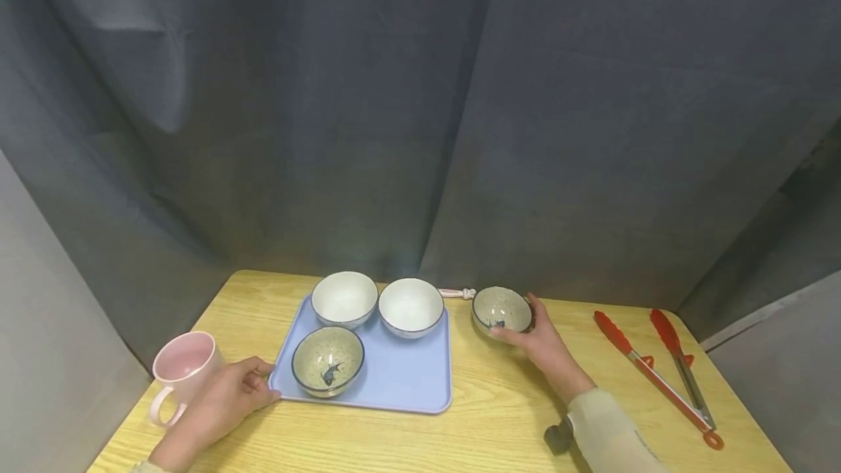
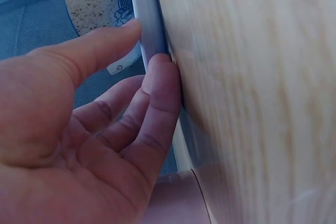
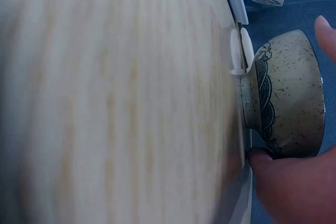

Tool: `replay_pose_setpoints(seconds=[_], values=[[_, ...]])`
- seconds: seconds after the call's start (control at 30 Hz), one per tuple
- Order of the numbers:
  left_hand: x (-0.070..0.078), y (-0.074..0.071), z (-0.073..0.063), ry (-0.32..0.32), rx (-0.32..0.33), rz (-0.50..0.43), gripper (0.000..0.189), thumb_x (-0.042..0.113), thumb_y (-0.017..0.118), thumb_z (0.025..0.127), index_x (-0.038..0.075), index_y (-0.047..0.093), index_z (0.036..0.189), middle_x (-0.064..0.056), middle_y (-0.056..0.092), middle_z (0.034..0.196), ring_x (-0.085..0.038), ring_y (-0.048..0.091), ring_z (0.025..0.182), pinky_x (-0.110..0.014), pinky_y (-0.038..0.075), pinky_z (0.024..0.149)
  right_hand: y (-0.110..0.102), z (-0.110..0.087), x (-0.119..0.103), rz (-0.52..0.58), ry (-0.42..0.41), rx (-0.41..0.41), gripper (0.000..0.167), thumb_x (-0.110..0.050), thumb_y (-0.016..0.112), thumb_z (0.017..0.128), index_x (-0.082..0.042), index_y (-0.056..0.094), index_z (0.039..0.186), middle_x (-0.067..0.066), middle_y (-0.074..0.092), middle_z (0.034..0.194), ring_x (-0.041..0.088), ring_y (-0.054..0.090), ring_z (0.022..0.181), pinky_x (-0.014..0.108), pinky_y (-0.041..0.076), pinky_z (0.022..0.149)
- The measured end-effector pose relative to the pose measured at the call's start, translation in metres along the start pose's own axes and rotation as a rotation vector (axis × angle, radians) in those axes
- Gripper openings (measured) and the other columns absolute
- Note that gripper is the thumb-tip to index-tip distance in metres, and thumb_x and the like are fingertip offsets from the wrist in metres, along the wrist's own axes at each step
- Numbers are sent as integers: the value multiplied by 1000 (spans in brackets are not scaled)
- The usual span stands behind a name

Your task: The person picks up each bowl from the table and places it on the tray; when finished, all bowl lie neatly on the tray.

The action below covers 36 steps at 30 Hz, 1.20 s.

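Note:
My right hand grips a speckled beige bowl with a dark fish design inside, right of the tray. Thumb and fingers lie on opposite sides of it. In the right wrist view, the bowl stands upright with its foot at the tabletop, a dark wave pattern above the foot. At the near left corner of a light blue tray, my left hand holds the edge between thumb and fingers. A matching speckled bowl and two white bowls, one at left and one at right, sit on the tray.
Close beside my left hand stands a pink mug. A pale pink-and-white handle lies behind, between tray and held bowl. Red-tipped tongs lie spread at the right of the wooden table. A grey curtain hangs behind.

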<state>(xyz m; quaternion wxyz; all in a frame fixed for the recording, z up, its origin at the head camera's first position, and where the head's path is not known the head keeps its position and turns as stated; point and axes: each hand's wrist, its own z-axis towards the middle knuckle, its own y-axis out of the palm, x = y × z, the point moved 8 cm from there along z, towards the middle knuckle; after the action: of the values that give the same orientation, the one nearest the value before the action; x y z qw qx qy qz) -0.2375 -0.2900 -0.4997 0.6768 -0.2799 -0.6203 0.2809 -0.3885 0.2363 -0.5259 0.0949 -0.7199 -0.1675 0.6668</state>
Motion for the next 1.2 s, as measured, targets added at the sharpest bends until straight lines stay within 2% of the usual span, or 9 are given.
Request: replay_pose_setpoints(seconds=[0.3, 0.5, 0.67, 0.9, 1.07, 1.2], values=[[1, 0, 0, -17, -5, -9, 36, 17, 93, 90, 3, 77, 120, 5, 73, 84, 1, 64, 76, -23, 56, 73, 3, -1, -1, -4, -8, -22, 135, -24, 94, 90, -2, -7, 177, 31, 9, 185, 50, 18, 171, 64, 22, 138], [0, -4, 0, -6, 3, 22, 37, 19, 94, 90, 4, 78, 120, 7, 73, 84, 3, 64, 76, -23, 56, 74, 4, 2, -1, -6, -10, -8, 131, -24, 94, 90, 0, 0, 177, 33, 17, 183, 50, 25, 169, 63, 26, 137], [0, -2, 2, 15, 4, -1, 36, 17, 93, 90, 3, 77, 119, 7, 73, 82, 3, 64, 74, -22, 56, 72, 2, 3, -2, -15, -12, 7, 127, -24, 95, 89, 1, 5, 176, 33, 21, 181, 50, 29, 168, 63, 28, 137], [0, 0, 1, 5, 2, 6, 37, 17, 94, 90, 3, 77, 119, 7, 73, 82, 3, 64, 75, -22, 56, 73, -1, 2, -2, -40, -21, 35, 121, -25, 96, 88, 4, 15, 174, 33, 31, 177, 51, 36, 164, 63, 32, 135], [0, 1, 1, 9, -2, 2, 37, 17, 93, 91, 2, 77, 120, 8, 73, 83, 3, 64, 75, -22, 57, 73, 1, -5, -4, -37, -9, 37, 118, -23, 97, 87, 3, 19, 173, 32, 33, 177, 50, 36, 165, 63, 32, 135], [0, 1, 2, 15, -2, -5, 37, 16, 93, 90, 1, 77, 121, 6, 73, 83, 3, 63, 75, -22, 57, 72, 5, -17, -17, -7, -29, 12, 117, -22, 97, 88, 1, 20, 173, 30, 33, 177, 47, 37, 165, 60, 31, 135]])
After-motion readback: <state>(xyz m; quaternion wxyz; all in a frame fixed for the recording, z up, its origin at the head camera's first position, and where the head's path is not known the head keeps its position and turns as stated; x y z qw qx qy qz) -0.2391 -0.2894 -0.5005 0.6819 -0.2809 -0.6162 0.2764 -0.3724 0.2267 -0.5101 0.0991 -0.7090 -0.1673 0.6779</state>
